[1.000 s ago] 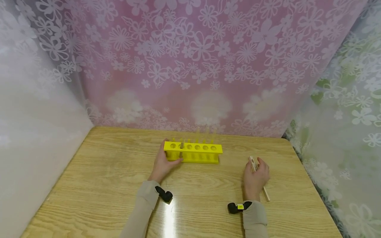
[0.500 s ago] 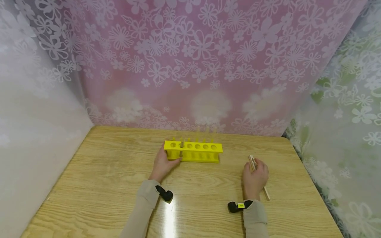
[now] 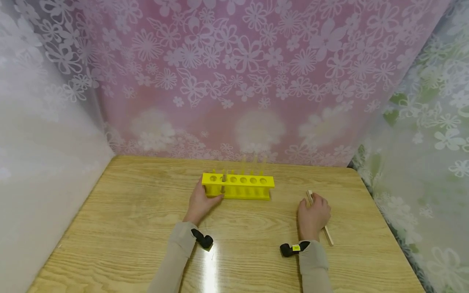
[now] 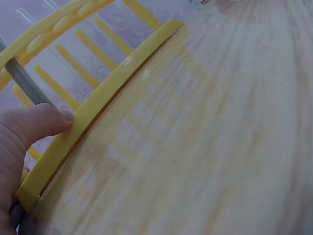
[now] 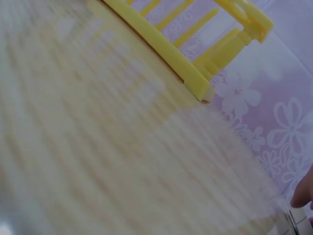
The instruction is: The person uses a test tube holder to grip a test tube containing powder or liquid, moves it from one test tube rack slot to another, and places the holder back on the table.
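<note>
A yellow test tube rack (image 3: 249, 194) stands on the table, with a row of round holes along its top. In its second hole from the left is a test tube (image 3: 224, 178) with grey contents. My left hand (image 3: 199, 202) grips the rack's left end, the thumb (image 4: 46, 121) pressing low on the front, beside the grey tube; the other fingers are mostly hidden behind. To the right, my right hand (image 3: 314, 215) holds a wooden test tube holder (image 3: 328, 237), which slants beneath the palm. A fingertip (image 5: 304, 191) meets the holder near its metal wire in the right wrist view.
Several clear tubes (image 3: 254, 160) and yellow pegs rise behind the rack's top. The wooden table (image 3: 146, 228) ends at a pink flowered curtain (image 3: 238, 81) at the back, with pale hangings (image 3: 436, 171) at the sides.
My right hand has shifted slightly forward and turned over the wooden test tube holder, whose narrow edge now faces up at the far end. The left hand and the rack stay put.
</note>
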Tool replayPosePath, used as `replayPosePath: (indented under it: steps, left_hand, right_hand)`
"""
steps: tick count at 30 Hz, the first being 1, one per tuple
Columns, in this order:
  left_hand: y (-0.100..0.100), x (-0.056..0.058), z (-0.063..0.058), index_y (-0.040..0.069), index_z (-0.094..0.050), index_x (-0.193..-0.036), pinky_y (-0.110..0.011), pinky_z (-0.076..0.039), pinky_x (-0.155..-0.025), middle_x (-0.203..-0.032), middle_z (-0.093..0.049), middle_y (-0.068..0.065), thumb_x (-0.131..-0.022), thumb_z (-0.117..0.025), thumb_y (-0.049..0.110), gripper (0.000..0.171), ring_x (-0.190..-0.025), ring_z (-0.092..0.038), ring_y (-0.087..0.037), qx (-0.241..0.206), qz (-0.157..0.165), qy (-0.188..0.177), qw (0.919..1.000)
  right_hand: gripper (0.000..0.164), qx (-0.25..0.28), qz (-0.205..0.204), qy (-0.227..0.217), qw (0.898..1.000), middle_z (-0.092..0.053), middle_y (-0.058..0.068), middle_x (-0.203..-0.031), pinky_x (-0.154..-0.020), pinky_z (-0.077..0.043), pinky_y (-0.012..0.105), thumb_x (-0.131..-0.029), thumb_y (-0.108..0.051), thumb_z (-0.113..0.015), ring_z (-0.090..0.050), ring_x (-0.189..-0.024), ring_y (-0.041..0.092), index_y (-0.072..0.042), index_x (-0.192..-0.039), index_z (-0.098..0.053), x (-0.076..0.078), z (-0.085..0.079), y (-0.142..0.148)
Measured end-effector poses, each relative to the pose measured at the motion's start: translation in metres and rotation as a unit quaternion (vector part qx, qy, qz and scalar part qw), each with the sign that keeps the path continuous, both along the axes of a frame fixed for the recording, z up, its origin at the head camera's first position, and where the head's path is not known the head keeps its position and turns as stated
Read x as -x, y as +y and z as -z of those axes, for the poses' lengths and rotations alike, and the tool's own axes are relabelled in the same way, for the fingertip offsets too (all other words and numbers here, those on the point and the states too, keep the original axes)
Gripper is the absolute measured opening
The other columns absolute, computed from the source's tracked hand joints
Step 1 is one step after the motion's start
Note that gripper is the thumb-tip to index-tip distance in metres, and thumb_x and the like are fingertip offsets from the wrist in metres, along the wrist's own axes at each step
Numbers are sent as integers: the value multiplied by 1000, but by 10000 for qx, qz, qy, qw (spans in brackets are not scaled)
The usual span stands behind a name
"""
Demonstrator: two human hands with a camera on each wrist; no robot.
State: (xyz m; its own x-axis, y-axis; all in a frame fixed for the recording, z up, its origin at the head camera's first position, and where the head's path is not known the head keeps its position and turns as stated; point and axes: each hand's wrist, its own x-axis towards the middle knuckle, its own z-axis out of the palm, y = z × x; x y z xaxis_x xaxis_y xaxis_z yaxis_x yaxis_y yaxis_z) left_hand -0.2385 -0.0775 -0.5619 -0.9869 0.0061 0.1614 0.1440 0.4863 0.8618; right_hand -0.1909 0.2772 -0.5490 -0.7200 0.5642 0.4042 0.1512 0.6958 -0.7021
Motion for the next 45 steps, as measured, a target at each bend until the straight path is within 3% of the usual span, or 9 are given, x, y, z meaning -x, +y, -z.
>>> replayPosePath:
  steps: [15, 22, 45]
  left_hand:
    - [-1, 1, 0, 11, -36, -149, -48, -44, -102, -135, -53, -11, -76, -86, 32, 91, -119, -53, -28, -24, 17, 134, 9999]
    - [-1, 1, 0, 9, -35, -150, -49, -43, -103, -138, -51, -12, -76, -85, 32, 93, -121, -53, -29, -52, 76, 99, 9999]
    - [-1, 0, -1, 10, -35, -150, -49, -42, -104, -139, -50, -11, -76, -85, 31, 92, -123, -51, -29, -86, 27, -9, 10000]
  right_hand:
    - [35, -251, 317, -1165, 9924, -53, 25, -128, -93, -30, 63, -93, -17, -58, -39, -116, 50, 5, -120, -64, 15, -4, 9]
    - [28, -236, 447, -1093, 9927, -54, 21, -127, -93, -30, 62, -98, -13, -51, -39, -116, 47, 1, -116, -67, 17, 1, 12]
    - [29, -184, 331, -1210, 9919, -54, 23, -124, -94, -31, 61, -95, -11, -54, -45, -112, 47, 0, -118, -67, 12, 2, 9]
